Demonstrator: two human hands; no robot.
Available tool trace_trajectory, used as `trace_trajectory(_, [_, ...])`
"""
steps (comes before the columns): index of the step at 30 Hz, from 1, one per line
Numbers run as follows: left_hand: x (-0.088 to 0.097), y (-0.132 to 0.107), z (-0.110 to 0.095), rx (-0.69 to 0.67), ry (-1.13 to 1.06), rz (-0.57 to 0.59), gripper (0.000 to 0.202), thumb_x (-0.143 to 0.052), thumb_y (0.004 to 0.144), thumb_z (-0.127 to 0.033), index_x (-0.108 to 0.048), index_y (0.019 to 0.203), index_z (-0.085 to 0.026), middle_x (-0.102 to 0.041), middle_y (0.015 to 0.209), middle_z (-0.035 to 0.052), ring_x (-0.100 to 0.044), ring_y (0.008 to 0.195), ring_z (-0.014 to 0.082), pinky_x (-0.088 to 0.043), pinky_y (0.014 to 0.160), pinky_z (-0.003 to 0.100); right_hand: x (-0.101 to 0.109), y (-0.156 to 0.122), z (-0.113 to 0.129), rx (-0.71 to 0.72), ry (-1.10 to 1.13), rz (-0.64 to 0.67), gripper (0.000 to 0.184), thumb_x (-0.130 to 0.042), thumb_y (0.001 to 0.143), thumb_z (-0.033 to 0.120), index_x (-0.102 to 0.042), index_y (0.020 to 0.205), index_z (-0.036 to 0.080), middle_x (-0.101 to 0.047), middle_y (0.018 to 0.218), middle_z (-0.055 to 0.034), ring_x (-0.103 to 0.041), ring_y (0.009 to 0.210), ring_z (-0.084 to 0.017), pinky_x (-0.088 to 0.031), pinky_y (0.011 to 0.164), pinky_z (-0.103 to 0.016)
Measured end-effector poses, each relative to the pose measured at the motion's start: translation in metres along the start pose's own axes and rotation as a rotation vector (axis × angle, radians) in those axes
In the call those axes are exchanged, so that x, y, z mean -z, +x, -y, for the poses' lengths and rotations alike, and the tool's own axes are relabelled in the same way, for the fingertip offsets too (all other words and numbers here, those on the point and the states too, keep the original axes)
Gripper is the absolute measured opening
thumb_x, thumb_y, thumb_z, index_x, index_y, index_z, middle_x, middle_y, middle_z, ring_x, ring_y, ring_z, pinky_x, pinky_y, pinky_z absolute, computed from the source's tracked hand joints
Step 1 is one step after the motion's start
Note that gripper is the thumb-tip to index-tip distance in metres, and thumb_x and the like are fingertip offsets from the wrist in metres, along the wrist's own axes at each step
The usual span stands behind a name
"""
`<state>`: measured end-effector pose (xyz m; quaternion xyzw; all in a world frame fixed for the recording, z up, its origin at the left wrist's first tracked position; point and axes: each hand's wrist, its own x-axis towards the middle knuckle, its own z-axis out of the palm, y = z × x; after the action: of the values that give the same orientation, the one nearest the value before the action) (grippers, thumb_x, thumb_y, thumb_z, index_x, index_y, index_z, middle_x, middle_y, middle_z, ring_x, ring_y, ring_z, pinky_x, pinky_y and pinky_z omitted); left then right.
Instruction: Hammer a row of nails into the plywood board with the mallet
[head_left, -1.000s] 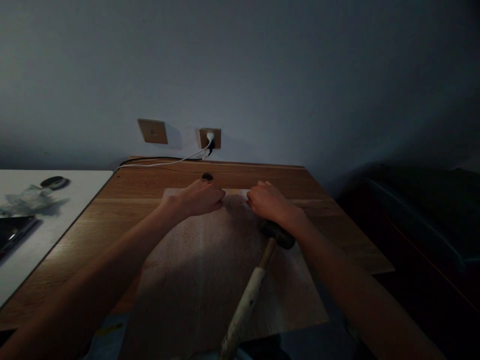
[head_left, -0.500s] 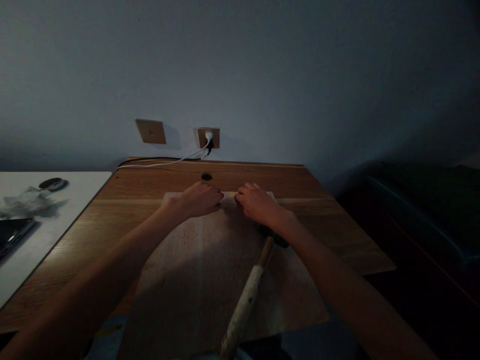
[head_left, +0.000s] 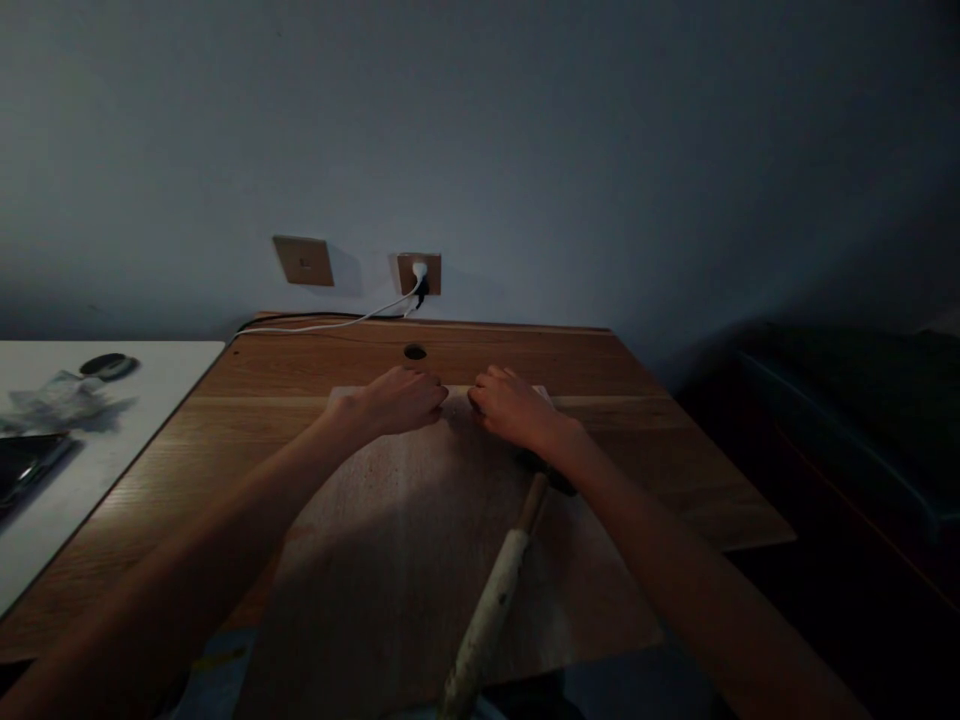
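Both my hands rest at the far edge of a pale wooden board [head_left: 420,540] lying on a brown wooden desk [head_left: 262,400]. My left hand [head_left: 397,400] has its fingers curled in a pinch over something too small and dark to name. My right hand [head_left: 510,405] sits close beside it, fingers also curled toward the same spot. A hammer [head_left: 495,590] with a light, worn handle lies on the board under my right forearm, and that forearm hides most of its dark head.
A white cable [head_left: 337,322] runs from a wall socket [head_left: 420,272] along the desk's back edge. A round hole [head_left: 414,352] is cut in the desk. A white table [head_left: 112,430] at left holds dark items. Dark furniture [head_left: 847,440] stands to the right.
My right hand has moved left along the board's far edge until it is close to my left hand. The left hand has stayed put.
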<state>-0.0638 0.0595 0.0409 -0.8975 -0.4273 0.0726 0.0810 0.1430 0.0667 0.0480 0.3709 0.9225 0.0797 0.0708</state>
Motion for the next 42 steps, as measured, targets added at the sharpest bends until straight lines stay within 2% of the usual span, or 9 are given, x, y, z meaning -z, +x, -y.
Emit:
trace_trajectory(3, [0.003, -0.005, 0.004, 0.042, -0.083, 0.014, 0.019, -0.059, 0.096, -0.026, -0.075, 0.098, -0.016, -0.076, 0.104, 0.0117, -0.074, 0.092, 0.0273, -0.052, 0.071, 0.032, 0.0, 0.003, 0.005, 0.018, 0.04, -0.02, 0.027, -0.061, 0.099, 0.024, -0.07, 0.122, 0.013, -0.067, 0.123, -0.0145, -0.055, 0.119, -0.029, -0.04, 0.099, -0.038])
trace_trajectory(6, [0.006, -0.012, 0.012, 0.064, -0.155, 0.053, 0.015, -0.065, 0.092, -0.029, -0.075, 0.095, -0.018, -0.077, 0.103, 0.0094, -0.073, 0.09, 0.0263, -0.05, 0.069, 0.031, 0.002, 0.008, 0.012, 0.05, 0.054, -0.024, 0.027, -0.052, 0.104, 0.022, -0.072, 0.119, 0.013, -0.069, 0.119, -0.0138, -0.057, 0.116, -0.028, -0.04, 0.098, -0.037])
trace_trajectory(9, [0.006, -0.017, 0.017, 0.075, -0.187, 0.08, 0.014, -0.063, 0.088, -0.021, -0.076, 0.095, -0.02, -0.078, 0.101, 0.0071, -0.073, 0.086, 0.0244, -0.049, 0.067, 0.03, 0.002, 0.013, 0.018, 0.054, 0.024, -0.038, 0.031, -0.044, 0.106, 0.016, -0.074, 0.114, 0.011, -0.071, 0.114, -0.014, -0.057, 0.114, -0.027, -0.04, 0.097, -0.037])
trace_trajectory(21, [0.024, -0.02, 0.019, 0.069, -0.198, 0.006, 0.012, -0.063, 0.083, -0.016, -0.075, 0.085, -0.018, -0.076, 0.09, 0.0082, -0.072, 0.08, 0.0249, -0.046, 0.064, 0.03, 0.016, 0.009, 0.015, 0.057, -0.009, -0.136, 0.022, -0.055, 0.103, 0.019, -0.074, 0.11, 0.011, -0.072, 0.108, -0.013, -0.058, 0.108, -0.027, -0.039, 0.091, -0.037])
trace_trajectory(25, [0.02, -0.019, 0.018, 0.07, -0.208, 0.056, 0.013, -0.063, 0.084, -0.016, -0.075, 0.087, -0.019, -0.076, 0.092, 0.0068, -0.071, 0.078, 0.0231, -0.044, 0.063, 0.03, 0.01, 0.011, 0.017, 0.051, -0.006, -0.109, 0.022, -0.056, 0.102, 0.02, -0.074, 0.11, 0.011, -0.072, 0.109, -0.0137, -0.058, 0.11, -0.027, -0.04, 0.092, -0.037])
trace_trajectory(30, [0.003, -0.017, 0.018, 0.075, -0.287, 0.056, 0.011, -0.061, 0.084, -0.015, -0.071, 0.086, -0.018, -0.075, 0.093, 0.0057, -0.07, 0.081, 0.022, -0.046, 0.066, 0.029, -0.002, 0.015, 0.018, 0.056, 0.011, -0.093, 0.02, -0.056, 0.101, 0.016, -0.073, 0.11, 0.012, -0.072, 0.112, -0.0128, -0.058, 0.112, -0.027, -0.041, 0.095, -0.038])
trace_trajectory(34, [-0.025, -0.032, 0.024, 0.095, -0.383, -0.123, 0.011, -0.061, 0.091, -0.024, -0.068, 0.097, -0.017, -0.071, 0.105, 0.0082, -0.069, 0.093, 0.0238, -0.052, 0.08, 0.034, -0.001, 0.0, 0.016, 0.051, 0.063, -0.175, 0.018, -0.058, 0.102, 0.019, -0.072, 0.111, 0.013, -0.069, 0.113, -0.0122, -0.059, 0.109, -0.027, -0.046, 0.095, -0.04])
trace_trajectory(39, [-0.074, -0.091, 0.023, 0.174, -0.44, -0.386, 0.041, -0.055, 0.1, -0.049, -0.059, 0.129, -0.02, -0.061, 0.134, 0.0133, -0.059, 0.125, 0.0309, -0.048, 0.108, 0.049, -0.006, -0.064, 0.03, 0.142, 0.254, -0.5, 0.018, -0.058, 0.102, 0.021, -0.068, 0.117, 0.017, -0.067, 0.112, -0.0098, -0.059, 0.109, -0.025, -0.05, 0.099, -0.041])
trace_trajectory(42, [-0.092, -0.133, 0.0, 0.283, -0.449, -0.445, 0.058, -0.049, 0.103, -0.052, -0.04, 0.151, -0.023, -0.039, 0.16, 0.0161, -0.041, 0.147, 0.0358, -0.04, 0.118, 0.056, -0.02, -0.113, 0.047, 0.087, 0.346, -0.625, 0.017, -0.056, 0.103, 0.019, -0.065, 0.118, 0.018, -0.066, 0.113, -0.0099, -0.059, 0.11, -0.024, -0.053, 0.098, -0.041])
